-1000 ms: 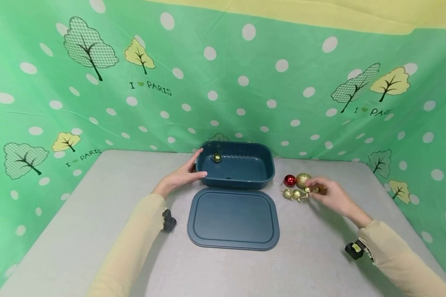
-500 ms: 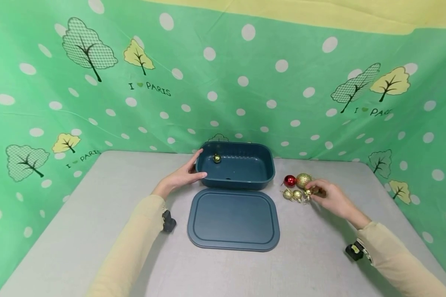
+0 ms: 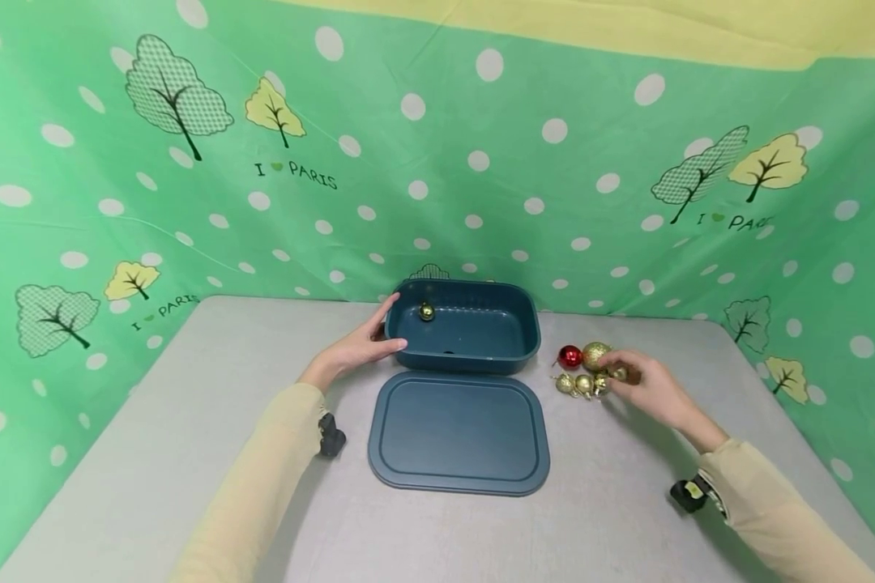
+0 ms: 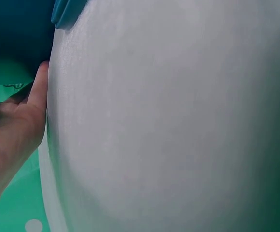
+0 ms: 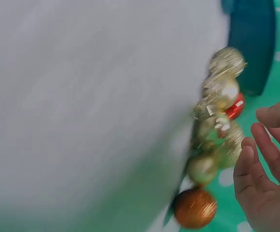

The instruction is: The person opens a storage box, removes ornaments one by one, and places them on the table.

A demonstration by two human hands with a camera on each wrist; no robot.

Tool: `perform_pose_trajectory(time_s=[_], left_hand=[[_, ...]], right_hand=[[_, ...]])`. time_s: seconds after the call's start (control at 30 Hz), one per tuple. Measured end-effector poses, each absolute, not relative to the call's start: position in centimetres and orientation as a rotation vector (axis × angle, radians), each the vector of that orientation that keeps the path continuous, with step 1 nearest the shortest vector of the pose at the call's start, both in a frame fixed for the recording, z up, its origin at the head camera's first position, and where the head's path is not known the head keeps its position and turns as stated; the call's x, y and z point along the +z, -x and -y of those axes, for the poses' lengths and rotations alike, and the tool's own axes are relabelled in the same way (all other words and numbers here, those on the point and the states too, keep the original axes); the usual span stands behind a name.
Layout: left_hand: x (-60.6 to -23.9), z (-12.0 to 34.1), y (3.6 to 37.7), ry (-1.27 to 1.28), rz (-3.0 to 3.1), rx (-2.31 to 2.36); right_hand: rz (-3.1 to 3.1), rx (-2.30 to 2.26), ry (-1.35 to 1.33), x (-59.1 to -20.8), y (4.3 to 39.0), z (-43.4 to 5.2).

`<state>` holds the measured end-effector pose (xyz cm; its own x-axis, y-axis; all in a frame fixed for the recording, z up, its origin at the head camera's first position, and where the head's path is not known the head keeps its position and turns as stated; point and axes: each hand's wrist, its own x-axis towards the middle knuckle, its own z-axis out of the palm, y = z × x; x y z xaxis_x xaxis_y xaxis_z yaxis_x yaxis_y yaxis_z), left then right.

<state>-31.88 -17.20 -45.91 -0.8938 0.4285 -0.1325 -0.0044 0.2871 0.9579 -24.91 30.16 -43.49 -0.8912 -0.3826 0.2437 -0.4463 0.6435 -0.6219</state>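
A teal plastic box (image 3: 481, 344) stands open at the back of the grey table, with one small gold ball (image 3: 426, 312) inside. Its flat lid (image 3: 458, 433) lies in front of it. My left hand (image 3: 364, 346) holds the box's left front corner, thumb on the front wall and fingers on the side wall (image 4: 14, 43). To the right of the box lies a cluster of ornaments: a red ball (image 3: 569, 355), a gold glitter ball (image 3: 595, 353) and small gold ones (image 3: 574, 384). My right hand (image 3: 640, 380) hovers at the cluster's right edge, its fingers (image 5: 260, 159) loosely bent and empty.
A copper glitter ball (image 5: 194, 208) lies at the near end of the cluster, under my right hand. The grey table (image 3: 153, 453) is hemmed in by a green dotted curtain (image 3: 481, 162) at the back and on both sides.
My right hand has edged slightly leftward at the ornaments, and the small gold ones have shifted a little. The left hand and box have not moved.
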Motion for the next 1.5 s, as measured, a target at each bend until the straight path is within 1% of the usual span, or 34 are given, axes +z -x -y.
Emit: perform_pose_trajectory(time_s=[0.3,0.5,0.83,1.1,1.33,1.5], left_hand=[[-45.8,17.3,31.8,-0.376,-2.216,1.618],[-45.8,17.4,31.7,-0.416,-2.217,1.627],[-45.7,17.5,31.6,-0.388,-2.208,1.633],[-45.8,17.7,31.7,-0.418,-2.200,1.635],[-45.9,17.5,31.9,-0.425,-2.198,1.638],[-46.1,17.5,32.0,-0.431,-2.197,1.637]], right_hand=[[2.698,1.236,-0.791,-41.7,25.5,-26.0],[2.639,1.212,-0.874,-41.0,26.0,-23.6],[2.670,1.270,-0.963,-39.2,27.3,-19.9],[2.773,1.246,-1.063,-39.0,29.4,-17.4],[2.922,1.232,-1.045,-38.8,30.7,-15.8],[2.967,1.168,-1.139,-39.3,31.2,-15.1]])
